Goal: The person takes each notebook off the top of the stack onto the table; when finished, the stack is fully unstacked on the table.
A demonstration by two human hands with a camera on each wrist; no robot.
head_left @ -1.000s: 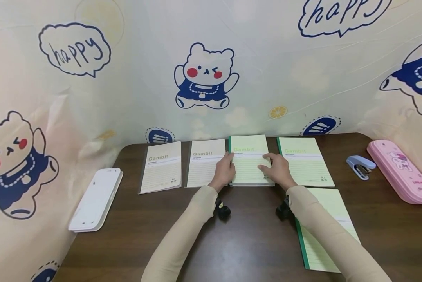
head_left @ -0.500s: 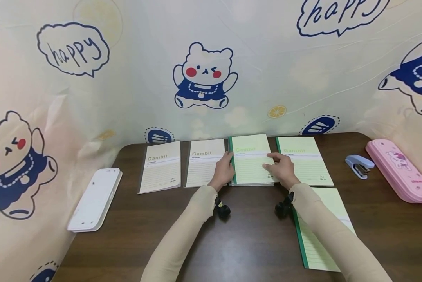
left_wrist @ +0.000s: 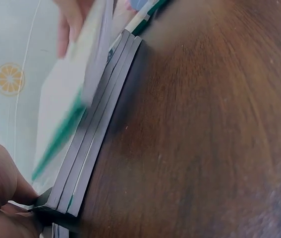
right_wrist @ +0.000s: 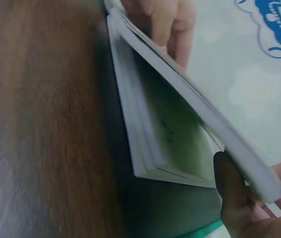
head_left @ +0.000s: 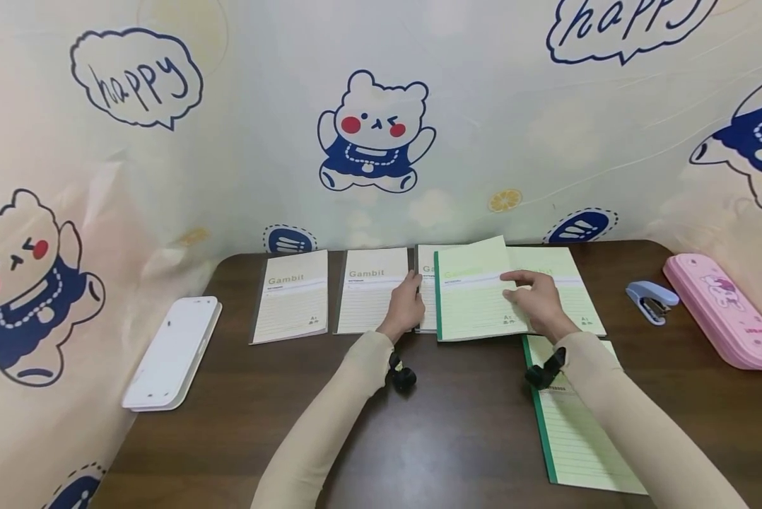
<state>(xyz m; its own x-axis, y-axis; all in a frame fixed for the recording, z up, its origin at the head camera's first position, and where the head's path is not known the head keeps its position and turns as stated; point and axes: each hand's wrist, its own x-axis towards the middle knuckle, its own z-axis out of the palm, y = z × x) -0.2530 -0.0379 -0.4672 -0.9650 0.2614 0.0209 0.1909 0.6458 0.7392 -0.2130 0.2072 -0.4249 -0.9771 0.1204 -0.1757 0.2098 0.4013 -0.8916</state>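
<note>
so the right hand [head_left: 536,300] is nearer, grip pinched on the right edge of the green-spined notebook [head_left: 473,304], which lies left of it, tilted over the stack [left_wrist: 96,126], long axis near-to-far; left hand [head_left: 406,304] at the stack's spine side, can't tell if pinching

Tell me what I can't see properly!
Head: most of the third white paper notebook, behind the held green-spined pale-green notebook.
Head: part of the nearest pale-green notebook, behind the beige cloth right sleeve.
Right wrist: most of the blue-dressed cartoon bear, cut off by picture edges.
</note>
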